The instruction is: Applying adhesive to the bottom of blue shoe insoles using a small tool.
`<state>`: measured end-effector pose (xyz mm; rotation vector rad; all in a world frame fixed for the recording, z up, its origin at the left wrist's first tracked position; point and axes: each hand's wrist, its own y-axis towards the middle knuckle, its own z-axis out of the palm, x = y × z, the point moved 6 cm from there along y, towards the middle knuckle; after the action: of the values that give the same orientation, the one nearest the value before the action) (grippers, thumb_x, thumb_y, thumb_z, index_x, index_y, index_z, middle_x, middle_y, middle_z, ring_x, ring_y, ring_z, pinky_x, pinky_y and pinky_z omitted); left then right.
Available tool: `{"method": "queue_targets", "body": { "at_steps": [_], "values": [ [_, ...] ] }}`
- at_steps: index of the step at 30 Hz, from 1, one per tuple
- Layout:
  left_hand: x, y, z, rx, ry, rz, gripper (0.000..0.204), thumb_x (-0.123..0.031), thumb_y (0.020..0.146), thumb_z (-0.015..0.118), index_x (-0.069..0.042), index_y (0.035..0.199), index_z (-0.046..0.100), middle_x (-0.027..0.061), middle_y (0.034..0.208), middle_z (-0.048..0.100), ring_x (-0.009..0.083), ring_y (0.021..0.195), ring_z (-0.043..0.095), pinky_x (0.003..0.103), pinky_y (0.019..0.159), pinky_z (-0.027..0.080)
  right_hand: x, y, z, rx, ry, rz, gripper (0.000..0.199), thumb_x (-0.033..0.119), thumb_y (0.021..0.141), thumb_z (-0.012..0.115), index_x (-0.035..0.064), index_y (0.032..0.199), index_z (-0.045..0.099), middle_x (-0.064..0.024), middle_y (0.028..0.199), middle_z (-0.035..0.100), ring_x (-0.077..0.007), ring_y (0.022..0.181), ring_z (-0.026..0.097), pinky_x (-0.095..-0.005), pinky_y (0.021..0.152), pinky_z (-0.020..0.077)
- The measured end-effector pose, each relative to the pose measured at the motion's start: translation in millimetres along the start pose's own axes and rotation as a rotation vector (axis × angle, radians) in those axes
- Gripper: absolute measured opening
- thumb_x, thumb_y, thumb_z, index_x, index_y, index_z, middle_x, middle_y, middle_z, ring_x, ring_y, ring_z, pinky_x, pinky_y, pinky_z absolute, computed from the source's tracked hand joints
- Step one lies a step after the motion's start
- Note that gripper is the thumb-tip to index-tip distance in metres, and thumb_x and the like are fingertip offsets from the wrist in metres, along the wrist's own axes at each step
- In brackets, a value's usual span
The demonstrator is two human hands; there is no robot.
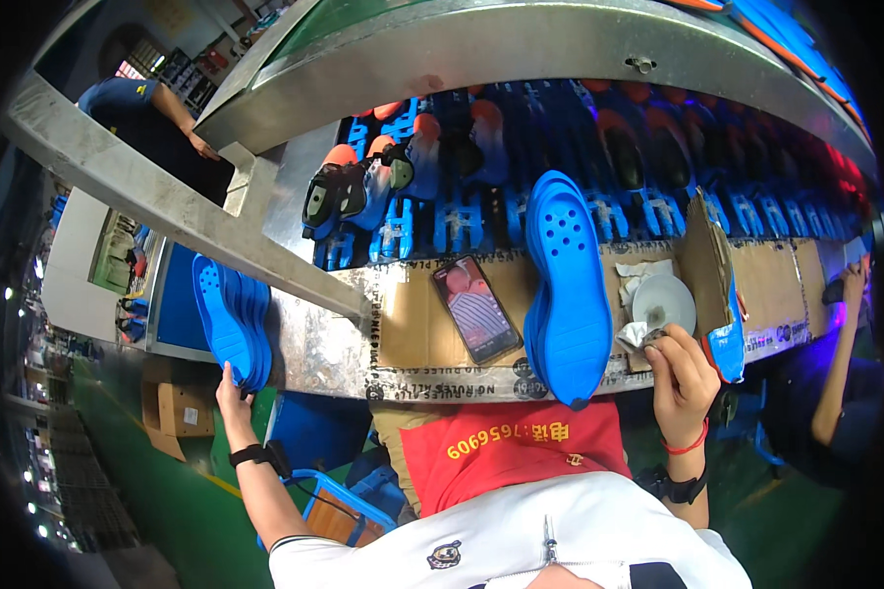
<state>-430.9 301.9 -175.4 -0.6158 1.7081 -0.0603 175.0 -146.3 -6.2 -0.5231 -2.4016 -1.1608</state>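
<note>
At the left end of the bench, my left hand (234, 404) grips the near end of a stack of blue shoe soles (234, 324). My right hand (686, 381) is closed in a pinch beside a shallow round dish (664, 302) and a crumpled white cloth (634, 334). Whatever its fingertips hold is too small to make out. Between my hands another stack of blue shoe soles (572, 294) lies lengthwise, holes at the far end and heel over the bench edge. A phone with a lit screen (477, 309) lies to the left of that stack.
Behind the cardboard-covered bench edge (403, 319), several blue-and-orange shoes (424, 147) sit on blue racks (459, 221). A metal beam (521, 44) crosses above, and a slanted bar (167, 182) at left. A cardboard flap (709, 260) stands at right. Other people's arms (837, 363) show at the right and far left.
</note>
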Motion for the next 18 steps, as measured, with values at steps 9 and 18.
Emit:
{"method": "queue_targets", "body": {
  "at_steps": [9, 18],
  "values": [
    [3.8, 16.3, 3.0, 0.201, 0.006, -0.294, 0.04, -0.044, 0.073, 0.084, -0.017, 0.076, 0.056, -0.0025, 0.072, 0.053, 0.0144, 0.07, 0.049, 0.033, 0.067, 0.042, 5.1, 3.8, 1.4, 0.051, -0.043, 0.023, 0.014, -0.007, 0.077, 0.071, -0.0036, 0.09, 0.064, -0.017, 0.094, 0.067, -0.0237, 0.061, 0.063, -0.0291, 0.052, 0.0477],
    [-13.8, -29.2, 80.3, 0.425, -0.591, -0.106, 0.071, -0.023, 0.081, 0.079, -0.002, 0.137, 0.041, 0.0184, 0.14, 0.046, 0.0356, 0.128, 0.046, 0.055, 0.107, 0.043, 12.4, 4.0, 2.6, 0.042, -0.014, 0.002, 0.013, -0.006, 0.078, 0.07, -0.0033, 0.089, 0.064, -0.0161, 0.093, 0.067, -0.0252, 0.062, 0.063, -0.0299, 0.054, 0.0481]
  ]
}}
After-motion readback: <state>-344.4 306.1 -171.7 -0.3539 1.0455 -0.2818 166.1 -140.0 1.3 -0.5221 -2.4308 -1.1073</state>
